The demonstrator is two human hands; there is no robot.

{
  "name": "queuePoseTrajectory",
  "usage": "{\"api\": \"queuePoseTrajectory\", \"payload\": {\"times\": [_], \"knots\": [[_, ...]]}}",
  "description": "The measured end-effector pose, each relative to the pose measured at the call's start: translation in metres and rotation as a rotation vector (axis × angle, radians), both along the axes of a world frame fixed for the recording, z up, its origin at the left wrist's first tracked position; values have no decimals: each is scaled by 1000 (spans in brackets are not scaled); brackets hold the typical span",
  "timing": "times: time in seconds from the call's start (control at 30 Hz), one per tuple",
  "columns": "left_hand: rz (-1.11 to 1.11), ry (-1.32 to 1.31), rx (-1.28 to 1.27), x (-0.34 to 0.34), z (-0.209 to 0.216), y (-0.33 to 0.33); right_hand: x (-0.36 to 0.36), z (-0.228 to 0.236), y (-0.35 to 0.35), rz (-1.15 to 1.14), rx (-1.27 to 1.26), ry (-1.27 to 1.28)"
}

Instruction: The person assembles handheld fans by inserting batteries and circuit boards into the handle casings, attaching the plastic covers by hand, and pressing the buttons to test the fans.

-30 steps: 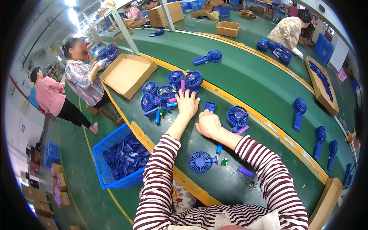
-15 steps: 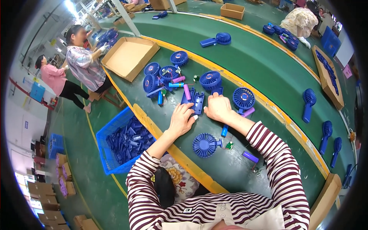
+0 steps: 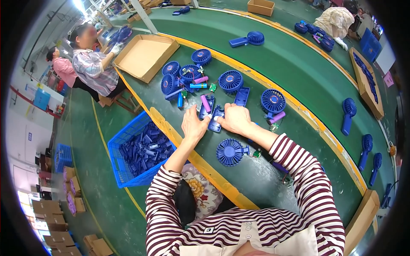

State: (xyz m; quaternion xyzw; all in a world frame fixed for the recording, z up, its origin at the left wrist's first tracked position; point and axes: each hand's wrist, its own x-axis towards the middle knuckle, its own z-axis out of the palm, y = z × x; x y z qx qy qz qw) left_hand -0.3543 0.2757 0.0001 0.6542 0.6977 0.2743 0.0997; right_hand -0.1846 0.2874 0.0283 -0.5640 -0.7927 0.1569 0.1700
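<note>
My left hand [image 3: 194, 124] is closed on a blue plastic handle shell [image 3: 202, 113], and a purple battery cell [image 3: 205, 103] lies at its upper part. Beside it, my right hand [image 3: 237, 119] pinches a second blue handle shell [image 3: 215, 122], its thumb on the edge. The two shells lie close together with their hollow sides up. Just beyond the right hand is a fan head [image 3: 230, 81] with an open blue handle [image 3: 242, 97]. Closer to me, a round fan head [image 3: 230, 152] rests on the table, with a small green circuit board [image 3: 256, 153] next to it.
Several fan heads [image 3: 169, 84] with batteries and wires cluster at the far left. Another fan head [image 3: 273, 100] sits right of my hands. A blue crate [image 3: 121, 174] of plastic shells stands left. A cardboard tray [image 3: 147, 59] lies beyond. Finished-looking fans [image 3: 349, 115] lie on the green belt.
The blue shells between my hands have come apart into two pieces side by side, one in each hand. A purple battery now lies at the left one. My left hand has shifted slightly left.
</note>
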Motion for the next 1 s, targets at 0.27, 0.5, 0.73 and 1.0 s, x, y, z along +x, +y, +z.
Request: {"api": "queuePoseTrajectory", "payload": {"times": [0.27,0.5,0.73,1.0], "knots": [[71,-51,-90,-4,-1,20,-15,0,0,-15,28,-78],[-64,446,340,-11,-5,24,-23,-6,11,-158,-148,-34],[264,-362,-17,-51,20,39,-15,-7,14,-295,-174,95],[-48,-980,-290,6,40,-3,28,17,24,-497,-152,384]]}}
